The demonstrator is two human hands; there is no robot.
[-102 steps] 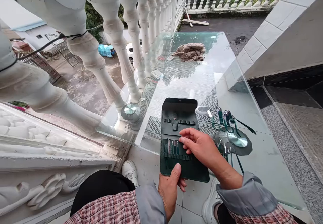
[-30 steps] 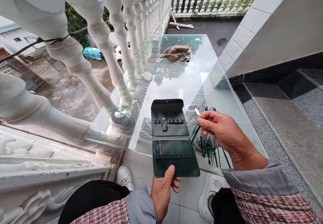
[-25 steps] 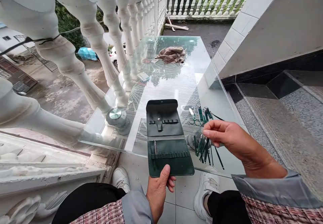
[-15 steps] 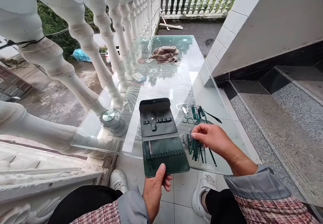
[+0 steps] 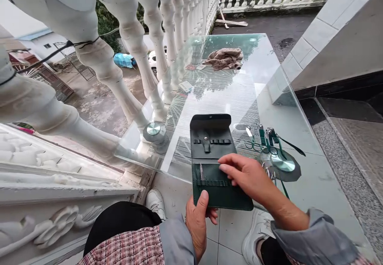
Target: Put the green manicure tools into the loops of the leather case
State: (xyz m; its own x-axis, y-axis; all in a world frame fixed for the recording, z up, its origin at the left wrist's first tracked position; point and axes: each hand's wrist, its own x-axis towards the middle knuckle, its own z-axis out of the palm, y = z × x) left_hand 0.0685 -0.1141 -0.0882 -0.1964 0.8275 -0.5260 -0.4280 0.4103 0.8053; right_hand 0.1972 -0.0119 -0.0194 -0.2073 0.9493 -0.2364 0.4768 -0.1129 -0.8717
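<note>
A dark green manicure case (image 5: 220, 198) lies unfolded, its near end in my left hand (image 5: 199, 217), thumb on top and fingers underneath. One slim metal tool (image 5: 201, 172) stands in the loops at the case's left side. Over the right part of those loops is my right hand (image 5: 249, 177), thumb and forefinger pinched together; whatever sits between them is too small to make out. Right of the case, small scissors (image 5: 253, 145) and green nail clippers (image 5: 262, 134) lie on the glass. More slim tools (image 5: 271, 172) are partly hidden behind my right hand.
The glass table (image 5: 221, 87) carries a crumpled brown cloth (image 5: 225, 59) at its far end and a small white packet (image 5: 186, 86) at left. White balusters (image 5: 128, 85) line the left side. Stone steps (image 5: 353, 137) rise at right.
My right hand has moved left from the slim tools to above the case's loops. My left hand still holds the case. The whole view has shifted, so things appear further right.
</note>
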